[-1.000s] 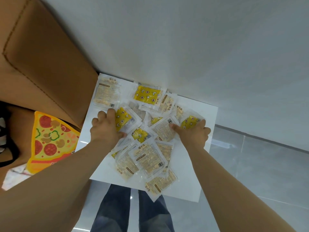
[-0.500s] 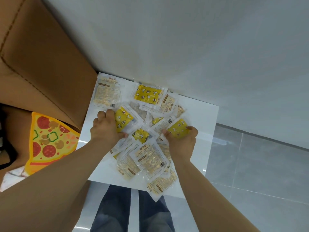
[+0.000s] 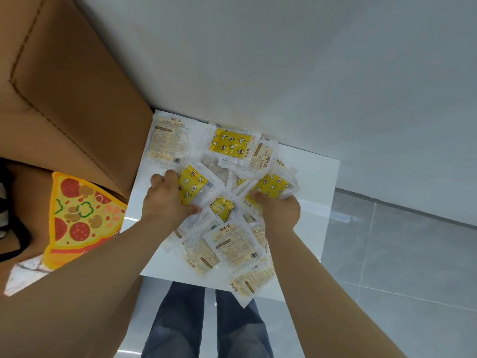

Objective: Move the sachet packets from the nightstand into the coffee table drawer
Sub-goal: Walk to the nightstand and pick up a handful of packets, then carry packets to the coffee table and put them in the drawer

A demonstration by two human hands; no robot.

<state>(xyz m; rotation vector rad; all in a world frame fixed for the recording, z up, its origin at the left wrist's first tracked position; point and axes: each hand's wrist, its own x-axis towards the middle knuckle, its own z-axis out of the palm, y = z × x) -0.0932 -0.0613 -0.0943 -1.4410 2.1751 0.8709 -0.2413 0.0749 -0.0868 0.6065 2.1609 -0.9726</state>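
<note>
Several clear sachet packets, some with yellow patterned inserts, lie in a loose heap on the white nightstand (image 3: 317, 177). My left hand (image 3: 165, 200) grips a yellow sachet (image 3: 192, 183) at the heap's left side, fingers curled over its edge. My right hand (image 3: 278, 209) grips another yellow sachet (image 3: 272, 186) on the right, thumb on top. A pale printed sachet (image 3: 169, 142) lies apart at the back left corner. A further yellow one (image 3: 231, 142) lies at the back by the wall. One packet (image 3: 251, 282) overhangs the front edge. The coffee table drawer is out of view.
A brown padded headboard (image 3: 67, 99) stands against the nightstand's left side. A pizza-slice cushion (image 3: 80, 218) lies left of my left arm. A white wall (image 3: 284, 60) rises behind. Grey floor tiles (image 3: 400, 254) spread to the right. My jeans-clad legs (image 3: 206, 326) stand at the front edge.
My right hand has pulled inward from the nightstand's right side toward the heap's middle, bringing a yellow sachet with it. My left hand has barely moved.
</note>
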